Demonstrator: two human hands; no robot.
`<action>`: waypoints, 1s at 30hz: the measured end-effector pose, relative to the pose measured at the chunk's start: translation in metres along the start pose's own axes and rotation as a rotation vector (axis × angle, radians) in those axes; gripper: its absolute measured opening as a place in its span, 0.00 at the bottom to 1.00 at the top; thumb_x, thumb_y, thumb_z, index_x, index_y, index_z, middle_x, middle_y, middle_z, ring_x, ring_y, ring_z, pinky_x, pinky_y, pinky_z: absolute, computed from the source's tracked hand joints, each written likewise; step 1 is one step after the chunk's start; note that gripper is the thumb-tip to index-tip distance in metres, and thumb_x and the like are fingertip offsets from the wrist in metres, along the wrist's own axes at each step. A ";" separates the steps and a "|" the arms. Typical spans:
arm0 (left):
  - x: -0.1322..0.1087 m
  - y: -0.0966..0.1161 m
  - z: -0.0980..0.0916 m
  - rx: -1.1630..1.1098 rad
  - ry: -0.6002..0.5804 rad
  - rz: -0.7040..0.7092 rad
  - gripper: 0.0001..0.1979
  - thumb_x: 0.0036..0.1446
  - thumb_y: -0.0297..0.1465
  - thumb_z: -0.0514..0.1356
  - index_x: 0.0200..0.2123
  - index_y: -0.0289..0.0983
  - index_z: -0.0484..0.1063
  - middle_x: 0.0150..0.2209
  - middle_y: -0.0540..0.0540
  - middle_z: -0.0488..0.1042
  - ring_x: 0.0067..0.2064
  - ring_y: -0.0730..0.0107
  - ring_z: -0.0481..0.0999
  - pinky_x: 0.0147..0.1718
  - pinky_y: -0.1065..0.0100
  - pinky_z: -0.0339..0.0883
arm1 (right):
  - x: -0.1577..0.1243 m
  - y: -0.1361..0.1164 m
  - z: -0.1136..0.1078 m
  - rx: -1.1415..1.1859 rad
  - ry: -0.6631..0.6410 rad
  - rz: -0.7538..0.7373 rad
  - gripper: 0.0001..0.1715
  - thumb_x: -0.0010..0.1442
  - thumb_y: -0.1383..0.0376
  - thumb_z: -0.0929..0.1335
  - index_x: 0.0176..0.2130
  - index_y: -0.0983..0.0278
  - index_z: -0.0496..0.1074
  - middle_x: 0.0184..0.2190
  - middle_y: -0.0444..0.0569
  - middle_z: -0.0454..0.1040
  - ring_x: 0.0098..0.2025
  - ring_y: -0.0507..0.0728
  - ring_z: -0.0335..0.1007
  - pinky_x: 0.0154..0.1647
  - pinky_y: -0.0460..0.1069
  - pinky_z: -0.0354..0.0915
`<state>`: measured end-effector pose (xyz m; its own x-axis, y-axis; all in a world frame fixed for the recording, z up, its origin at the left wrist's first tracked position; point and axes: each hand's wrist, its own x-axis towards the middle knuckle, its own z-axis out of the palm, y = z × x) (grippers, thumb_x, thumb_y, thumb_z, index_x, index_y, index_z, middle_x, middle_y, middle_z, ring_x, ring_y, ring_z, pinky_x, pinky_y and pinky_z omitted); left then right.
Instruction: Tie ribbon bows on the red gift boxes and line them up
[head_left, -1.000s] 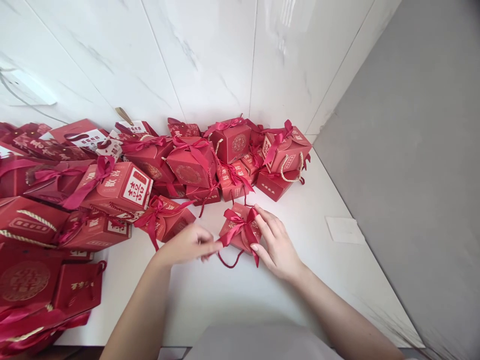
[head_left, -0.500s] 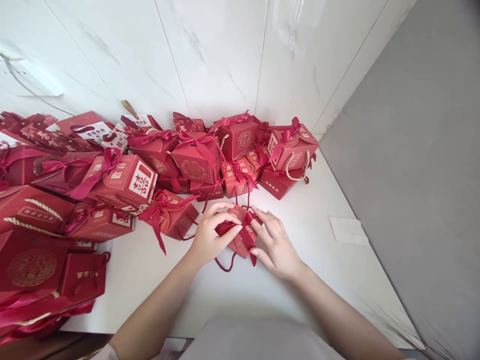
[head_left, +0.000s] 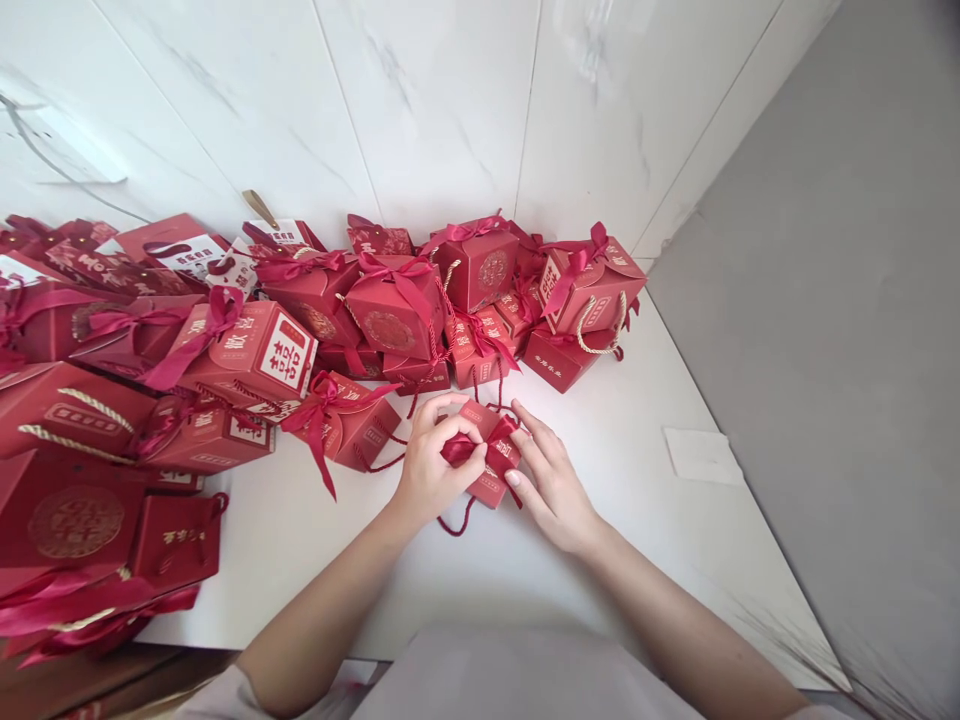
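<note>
A small red gift box [head_left: 487, 489] with gold lettering sits on the white table, between my two hands. A dark red satin ribbon [head_left: 501, 430] crosses its top. My left hand [head_left: 442, 458] pinches the ribbon near the box's middle between thumb and forefinger. From the right side, my right hand [head_left: 551, 480] curls its fingers and thumb around the ribbon at the box's edge; its fingertips partly cover it, so the exact grip is hard to see. A red cord handle [head_left: 459, 530] hangs off the box's near side.
Many red gift boxes with ribbons [head_left: 397, 310] are stacked along the marble-patterned wall [head_left: 442, 110] and down the left side. One ribboned box [head_left: 349, 425] stands close to my left hand. A white slip of paper [head_left: 701, 456] lies at the table's right edge.
The ribbon's long strip across the box top is now drawn up and bunched between my fingers. My left fingers have closed tighter near its middle. The camera view has shifted slightly.
</note>
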<state>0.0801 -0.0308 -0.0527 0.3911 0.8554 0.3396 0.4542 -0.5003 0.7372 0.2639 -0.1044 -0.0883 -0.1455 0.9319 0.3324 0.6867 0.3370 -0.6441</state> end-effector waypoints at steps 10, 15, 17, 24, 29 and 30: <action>0.001 0.002 0.002 0.006 0.008 -0.006 0.03 0.53 0.25 0.63 0.29 0.38 0.72 0.52 0.44 0.68 0.57 0.57 0.70 0.58 0.53 0.63 | -0.004 -0.008 0.009 0.523 -0.021 0.340 0.33 0.71 0.48 0.54 0.70 0.56 0.50 0.74 0.45 0.27 0.74 0.61 0.31 0.71 0.61 0.50; 0.002 0.007 0.004 0.007 0.034 -0.015 0.03 0.53 0.25 0.62 0.29 0.38 0.72 0.51 0.44 0.68 0.57 0.57 0.70 0.59 0.54 0.61 | -0.001 -0.011 0.002 0.752 -0.025 0.441 0.32 0.70 0.46 0.57 0.68 0.50 0.55 0.74 0.40 0.32 0.74 0.60 0.29 0.73 0.62 0.40; 0.002 0.007 0.001 -0.035 0.030 -0.023 0.02 0.55 0.27 0.62 0.30 0.38 0.72 0.51 0.44 0.69 0.57 0.58 0.69 0.59 0.55 0.61 | 0.000 -0.008 -0.002 0.749 -0.018 0.401 0.30 0.69 0.48 0.61 0.66 0.50 0.59 0.73 0.42 0.40 0.74 0.61 0.34 0.73 0.63 0.40; 0.010 -0.011 -0.025 -0.326 -0.181 -0.163 0.09 0.64 0.37 0.56 0.44 0.40 0.70 0.44 0.45 0.73 0.44 0.65 0.73 0.44 0.65 0.66 | 0.001 -0.002 -0.002 0.465 0.040 0.175 0.30 0.69 0.55 0.63 0.67 0.50 0.55 0.70 0.49 0.52 0.71 0.60 0.48 0.72 0.62 0.46; 0.014 -0.023 -0.042 -0.298 -0.401 -0.176 0.14 0.58 0.36 0.63 0.47 0.41 0.69 0.45 0.47 0.70 0.37 0.71 0.68 0.36 0.70 0.62 | 0.001 0.001 0.000 0.399 -0.005 0.133 0.30 0.70 0.56 0.62 0.68 0.51 0.53 0.70 0.50 0.51 0.70 0.60 0.49 0.71 0.62 0.50; 0.014 -0.024 -0.044 -0.309 -0.431 -0.199 0.16 0.57 0.36 0.64 0.47 0.41 0.69 0.42 0.48 0.70 0.35 0.73 0.67 0.34 0.71 0.61 | 0.002 0.001 -0.001 0.408 -0.006 0.141 0.29 0.70 0.56 0.62 0.67 0.51 0.55 0.69 0.50 0.52 0.70 0.60 0.50 0.71 0.61 0.50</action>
<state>0.0394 -0.0009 -0.0406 0.6429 0.7646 -0.0452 0.3225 -0.2167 0.9214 0.2651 -0.1026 -0.0881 -0.0754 0.9730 0.2182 0.3627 0.2306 -0.9029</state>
